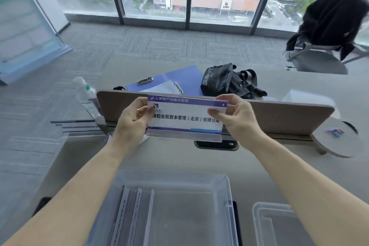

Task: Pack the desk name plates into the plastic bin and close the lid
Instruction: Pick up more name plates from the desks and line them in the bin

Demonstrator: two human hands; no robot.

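A clear acrylic desk name plate (185, 119) with a white and purple printed card is held up in front of the desk divider. My left hand (132, 119) grips its left end and my right hand (237, 117) pinches its upper right corner. Below, near me, the clear plastic bin (221, 181) stands open on the desk with a few name plates (132, 205) stacked on edge at its left side. The bin's clear lid (279, 223) lies to the right of the bin. More plates (79, 126) lie flat at the desk's left edge.
A beige divider panel (279, 118) crosses the desk. Behind it lie a blue clipboard folder (179, 78), a black waist bag (225, 82) and a plastic bottle (85, 90). A chair with a black jacket (329, 24) stands at the far right by the windows.
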